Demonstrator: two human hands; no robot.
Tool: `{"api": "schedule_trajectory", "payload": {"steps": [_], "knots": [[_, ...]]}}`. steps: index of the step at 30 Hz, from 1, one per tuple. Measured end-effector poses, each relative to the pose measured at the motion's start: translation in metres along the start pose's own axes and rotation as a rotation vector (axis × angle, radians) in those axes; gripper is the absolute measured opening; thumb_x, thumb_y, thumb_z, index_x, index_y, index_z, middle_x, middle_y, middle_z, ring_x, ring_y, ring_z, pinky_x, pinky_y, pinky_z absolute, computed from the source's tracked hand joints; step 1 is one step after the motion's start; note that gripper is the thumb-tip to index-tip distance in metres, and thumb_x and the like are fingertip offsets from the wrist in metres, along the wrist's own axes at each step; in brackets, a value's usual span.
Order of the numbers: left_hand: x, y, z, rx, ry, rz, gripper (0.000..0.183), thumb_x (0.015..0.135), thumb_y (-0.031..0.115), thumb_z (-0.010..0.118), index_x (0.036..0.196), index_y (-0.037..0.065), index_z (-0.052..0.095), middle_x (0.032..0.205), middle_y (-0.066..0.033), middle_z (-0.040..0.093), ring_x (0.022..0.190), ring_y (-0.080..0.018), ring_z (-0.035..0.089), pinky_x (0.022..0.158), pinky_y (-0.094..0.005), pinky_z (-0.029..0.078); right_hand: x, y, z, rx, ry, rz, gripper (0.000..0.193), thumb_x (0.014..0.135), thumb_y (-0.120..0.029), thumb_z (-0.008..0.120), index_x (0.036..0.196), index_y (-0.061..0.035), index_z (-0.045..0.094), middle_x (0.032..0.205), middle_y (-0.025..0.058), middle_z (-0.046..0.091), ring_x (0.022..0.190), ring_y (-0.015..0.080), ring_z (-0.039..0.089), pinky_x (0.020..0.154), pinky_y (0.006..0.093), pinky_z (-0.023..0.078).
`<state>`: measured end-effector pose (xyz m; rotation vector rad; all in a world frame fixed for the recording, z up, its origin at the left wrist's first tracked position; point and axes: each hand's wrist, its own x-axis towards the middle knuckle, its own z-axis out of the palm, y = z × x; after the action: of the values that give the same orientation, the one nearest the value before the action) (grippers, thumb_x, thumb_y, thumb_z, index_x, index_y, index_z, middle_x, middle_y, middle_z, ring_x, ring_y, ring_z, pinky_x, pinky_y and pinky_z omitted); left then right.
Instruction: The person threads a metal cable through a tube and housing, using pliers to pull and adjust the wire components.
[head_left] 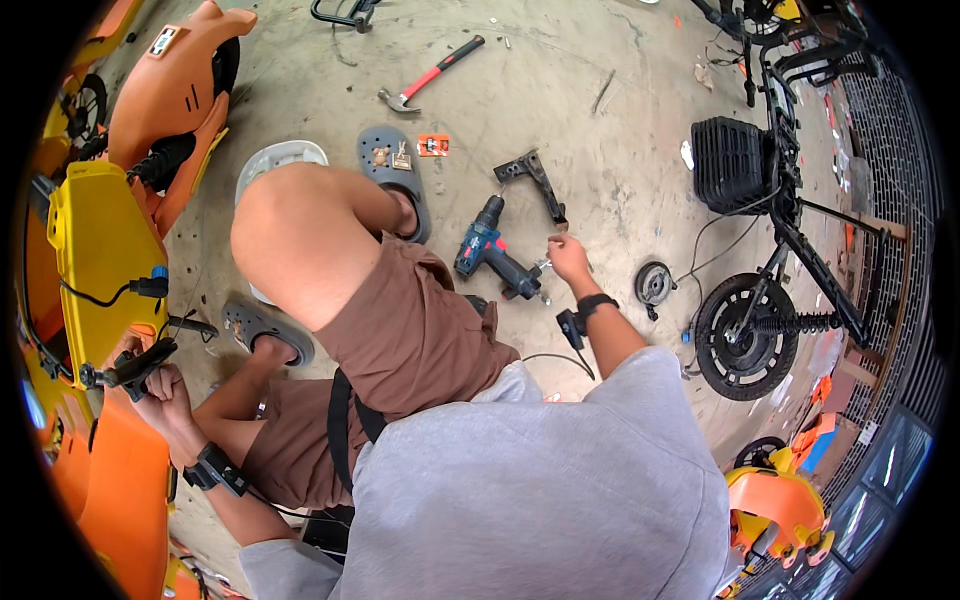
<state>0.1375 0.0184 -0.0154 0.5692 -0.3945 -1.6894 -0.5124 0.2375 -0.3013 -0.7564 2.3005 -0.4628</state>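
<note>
Head view: black bracket (545, 188) lies just ahead of the nearer right hand (571, 261), long axis slanting forward-left, that hand's closure indeterminable; left hand (167, 397) clamped around a black handle (143, 369).

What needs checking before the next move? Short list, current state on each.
1. Left hand secure on the slim black lever-like part: cannot tell. The left hand is at the part, but firmness is hidden.
2. Right hand gripping the long, angled black bracket: cannot tell. The right hand is by the lower end of the bracket.
3. Blue-and-black pistol-shaped cordless drill out of both hands: ok. The drill lies on the grey concrete floor.
4. Red-and-black claw hammer away from both hands: ok.
5. Protective footwear: not ok, in my judgement; grey perforated clogs.
</note>
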Motion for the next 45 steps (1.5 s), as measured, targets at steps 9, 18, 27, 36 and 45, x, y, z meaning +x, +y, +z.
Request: {"api": "schedule_trajectory", "payload": {"steps": [9,18,27,36,45], "knots": [[-0.006,0.003,0.003,0.137,0.065,0.034,0.032,0.101,0.021,0.047,0.118,-0.006,0.048,0.06,-0.0011,0.038,0.038,-0.0071,0.025,0.037,-0.0208,0.023,-0.042,-0.031,0.051,-0.158,-0.159,-0.206,0.05,0.078,-0.044,0.071,0.111,-0.0058,0.067,0.106,0.0191,0.066,0.103,0.0374,0.06,0.089,0.0442,0.048],[-0.003,-0.028,0.053,0.344,0.426,0.068,0.019,0.093,0.004,0.041,0.103,-0.005,0.055,0.057,-0.0017,0.037,0.039,-0.0103,0.026,0.04,-0.0235,0.024,-0.051,-0.04,0.064,-0.415,-0.22,-0.023,0.058,0.071,-0.038,0.077,0.116,-0.0081,0.056,0.113,0.0144,0.063,0.111,0.0341,0.057,0.092,0.0502,0.044],[-0.012,-0.03,0.027,0.306,0.336,0.023,0.021,0.097,0.01,0.041,0.082,0.0,0.052,0.056,-0.0013,0.036,0.04,-0.0099,0.027,0.038,-0.0223,0.025,-0.05,-0.049,0.081,-0.586,-0.192,-0.044,0.062,0.074,-0.039,0.073,0.123,-0.0088,0.051,0.127,0.0134,0.054,0.123,0.0308,0.047,0.099,0.0524,0.039],[-0.012,-0.034,0.039,0.232,0.264,0.045,0.018,0.098,0.009,0.04,0.085,0.002,0.049,0.054,0.0015,0.03,0.041,-0.0093,0.025,0.038,-0.0222,0.024,-0.045,-0.055,0.091,-0.623,-0.163,-0.037,0.053,0.077,-0.03,0.068,0.121,-0.0056,0.051,0.12,0.0157,0.059,0.117,0.0318,0.053,0.098,0.054,0.04],[-0.001,-0.037,0.036,0.283,0.348,0.029,0.023,0.099,0.008,0.045,0.077,0.004,0.044,0.056,-0.0003,0.032,0.043,-0.0096,0.026,0.04,-0.0225,0.024,-0.047,-0.065,0.093,-0.669,-0.139,0.04,0.032,0.089,-0.024,0.053,0.118,-0.0122,0.056,0.12,0.0084,0.062,0.115,0.0258,0.055,0.094,0.0506,0.037]]}}
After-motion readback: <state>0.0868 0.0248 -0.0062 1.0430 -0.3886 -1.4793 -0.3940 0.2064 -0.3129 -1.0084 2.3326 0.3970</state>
